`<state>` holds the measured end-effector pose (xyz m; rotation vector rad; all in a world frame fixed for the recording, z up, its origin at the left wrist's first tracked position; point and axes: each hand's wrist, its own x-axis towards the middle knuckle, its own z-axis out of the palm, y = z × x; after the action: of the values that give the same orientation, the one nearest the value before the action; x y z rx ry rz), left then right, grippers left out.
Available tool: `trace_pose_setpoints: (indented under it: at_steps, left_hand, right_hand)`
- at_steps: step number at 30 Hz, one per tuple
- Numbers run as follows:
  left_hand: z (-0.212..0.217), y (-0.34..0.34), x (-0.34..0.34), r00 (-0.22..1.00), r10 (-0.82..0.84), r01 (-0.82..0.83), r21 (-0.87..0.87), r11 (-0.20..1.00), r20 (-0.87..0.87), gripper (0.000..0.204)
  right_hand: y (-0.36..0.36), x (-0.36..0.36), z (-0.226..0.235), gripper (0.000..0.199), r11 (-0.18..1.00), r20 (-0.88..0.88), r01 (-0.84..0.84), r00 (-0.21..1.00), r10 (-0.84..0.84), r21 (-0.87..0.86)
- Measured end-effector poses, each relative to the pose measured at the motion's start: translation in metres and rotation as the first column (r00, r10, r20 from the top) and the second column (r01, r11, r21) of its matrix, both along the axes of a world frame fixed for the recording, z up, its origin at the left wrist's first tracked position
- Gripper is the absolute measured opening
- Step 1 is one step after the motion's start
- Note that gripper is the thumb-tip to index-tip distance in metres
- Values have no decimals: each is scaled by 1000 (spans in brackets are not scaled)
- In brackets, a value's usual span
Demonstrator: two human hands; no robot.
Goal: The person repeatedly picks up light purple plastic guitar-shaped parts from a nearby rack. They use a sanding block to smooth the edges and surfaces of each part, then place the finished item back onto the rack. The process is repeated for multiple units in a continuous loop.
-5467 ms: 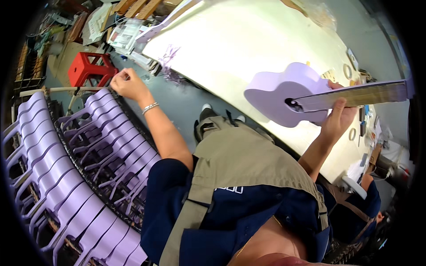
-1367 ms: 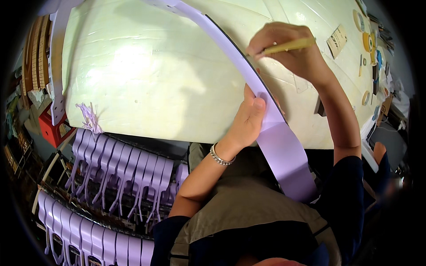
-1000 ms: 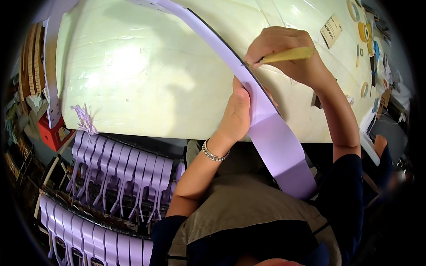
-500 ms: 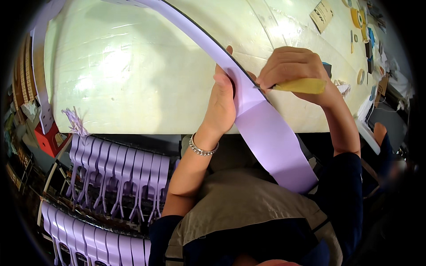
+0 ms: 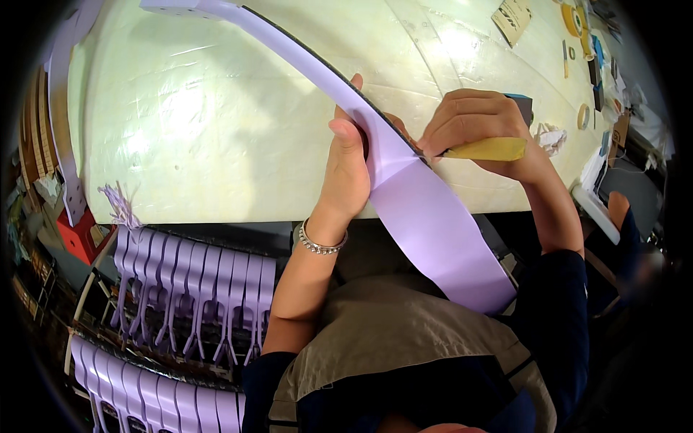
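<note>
A long purple strap [image 5: 422,209] with a dark edge runs from the far left of the table down to my lap, widening toward me. My left hand [image 5: 346,166] is closed around its narrower part, thumb up on the near side, other fingers mostly behind it. My right hand [image 5: 473,126] pinches a slim tool with a yellow handle [image 5: 489,149]. The tool's front end meets the strap's dark edge just right of my left hand; its exact shape there is hidden by my fingers. At the strap's far end [image 5: 177,9] small holes show.
The table [image 5: 180,144] has a glossy pale cover. Racks of hanging purple straps [image 5: 191,274] stand at lower left, beside a red box [image 5: 85,238]. Tape rolls [image 5: 572,20], a printed card [image 5: 511,20] and crumpled paper [image 5: 552,138] lie at right. A person's arm [image 5: 618,209] shows there.
The strap and my left hand have shifted a little left and nearer, bringing the strap's holed far end into view. The right hand's tool stays at the dark edge. The view has shifted slightly too.
</note>
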<state>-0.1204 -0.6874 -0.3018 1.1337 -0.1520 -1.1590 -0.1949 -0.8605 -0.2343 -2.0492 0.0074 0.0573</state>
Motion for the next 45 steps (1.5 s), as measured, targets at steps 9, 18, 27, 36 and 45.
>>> trace_pose_setpoints:
  at_steps: [9, 18, 27, 36, 45]
  left_hand:
    - [0, 3, -2, 998, 9, -16, -120, 993, -58, 89]
    - [5, 3, 2, 997, -39, 34, -71, 997, -73, 91]
    - [9, 0, 1, 998, -33, 34, 2, 999, -50, 64]
    - [6, -1, -2, 994, 14, -14, 3, 1000, -109, 60]
    - [11, -3, 0, 996, 10, -9, 17, 1000, -84, 70]
  right_hand:
    - [-5, -7, -17, 17, 818, -283, 460, 882, -377, 346]
    - [-63, -115, -69, 75, 345, 2, 536, 543, -840, -770]
    - [-33, -159, -67, 82, 25, 137, 355, 424, -895, -935]
    - [-15, -122, -22, 58, 480, 31, 690, 587, -809, -541]
    - [16, -54, 15, 43, 912, -152, 355, 909, -388, -208]
